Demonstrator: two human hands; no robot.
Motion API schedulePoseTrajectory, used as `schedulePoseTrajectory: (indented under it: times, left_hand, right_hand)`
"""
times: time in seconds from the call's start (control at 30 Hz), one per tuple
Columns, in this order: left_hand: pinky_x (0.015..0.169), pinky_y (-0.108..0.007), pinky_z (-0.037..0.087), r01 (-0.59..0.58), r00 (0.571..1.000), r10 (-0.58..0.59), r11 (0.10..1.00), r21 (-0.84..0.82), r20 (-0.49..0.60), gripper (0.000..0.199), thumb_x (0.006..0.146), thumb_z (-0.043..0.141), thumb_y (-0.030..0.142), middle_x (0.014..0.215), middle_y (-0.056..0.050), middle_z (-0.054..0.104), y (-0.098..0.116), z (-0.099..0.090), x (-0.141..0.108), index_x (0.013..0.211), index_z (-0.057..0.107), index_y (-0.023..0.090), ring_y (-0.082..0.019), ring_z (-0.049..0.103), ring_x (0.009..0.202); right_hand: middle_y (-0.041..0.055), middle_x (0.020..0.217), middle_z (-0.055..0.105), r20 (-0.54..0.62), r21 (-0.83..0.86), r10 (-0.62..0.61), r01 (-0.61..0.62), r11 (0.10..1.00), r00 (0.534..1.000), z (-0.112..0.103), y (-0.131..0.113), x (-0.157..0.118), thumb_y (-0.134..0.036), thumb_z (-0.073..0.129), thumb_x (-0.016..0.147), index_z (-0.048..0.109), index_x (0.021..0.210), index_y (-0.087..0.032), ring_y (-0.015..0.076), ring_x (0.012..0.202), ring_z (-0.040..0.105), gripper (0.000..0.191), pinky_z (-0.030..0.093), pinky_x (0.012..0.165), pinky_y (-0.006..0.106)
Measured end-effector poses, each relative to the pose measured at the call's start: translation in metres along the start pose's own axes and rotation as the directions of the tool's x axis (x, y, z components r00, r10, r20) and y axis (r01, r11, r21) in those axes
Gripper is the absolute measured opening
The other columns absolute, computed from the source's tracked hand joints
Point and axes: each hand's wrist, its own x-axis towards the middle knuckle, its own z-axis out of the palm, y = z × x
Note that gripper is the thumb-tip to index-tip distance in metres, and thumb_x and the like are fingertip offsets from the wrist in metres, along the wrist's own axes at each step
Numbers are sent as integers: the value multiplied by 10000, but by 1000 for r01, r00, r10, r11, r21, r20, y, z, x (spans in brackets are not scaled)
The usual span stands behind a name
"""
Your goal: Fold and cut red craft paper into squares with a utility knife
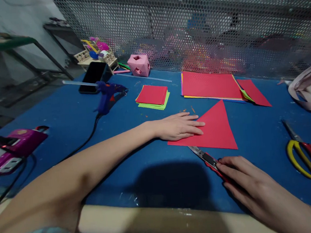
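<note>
A folded-looking triangle of red paper (215, 129) lies on the blue tabletop. My left hand (181, 126) rests flat on its left part, fingers stretched out and slightly apart. In my right hand (246, 177) is a red utility knife (208, 159), gripped by its handle. The knife's blade points up and left, its tip at the lower edge of the red paper. Whether the blade is under the paper or just touching its edge, I cannot tell.
Behind the triangle lie a square paper stack (152, 95) and larger red sheets (209, 83). A blue glue gun (106, 95), a black phone (91, 76) and a pink paper polyhedron (139, 65) stand left. Scissors (302, 151) lie right; a magenta power strip (20, 145) is far left.
</note>
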Motion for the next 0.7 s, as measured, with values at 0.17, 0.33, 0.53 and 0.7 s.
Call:
schedulePoseTrajectory:
  times: [0.17,0.33,0.53,0.7]
  left_hand:
    - [1212,-438,123,-8,1000,8,1000,4,-6,426,1011,339,345,1567,53,316,-1,1,0,1414,476,341,-219,163,1490]
    - [1212,-436,124,-12,1000,12,1000,16,-10,428,1015,326,351,1567,55,315,-1,2,0,1417,473,341,-218,161,1491]
    - [1209,-448,135,-10,1000,10,1000,10,-9,431,1011,325,348,1565,44,322,0,1,0,1412,482,329,-232,168,1489]
    - [1212,-438,124,6,1000,-6,1000,-3,-2,427,1006,339,343,1563,53,325,1,-1,0,1407,487,341,-227,174,1487]
  right_hand:
    - [143,1117,636,14,5,-11,11,1000,1000,2,-2,3,-172,450,952,599,1250,-141,194,986,665,335,602,827,285]
    - [139,1126,636,23,41,-2,1,999,1000,4,-2,6,-166,458,945,591,1274,-156,197,996,659,355,600,835,294]
    - [148,1124,632,26,40,1,-2,999,1000,7,-3,7,-162,440,944,601,1255,-145,203,995,661,351,598,838,306]
    - [156,1108,627,54,39,-10,8,999,998,6,-5,11,-159,422,950,595,1252,-125,204,979,657,350,600,824,309]
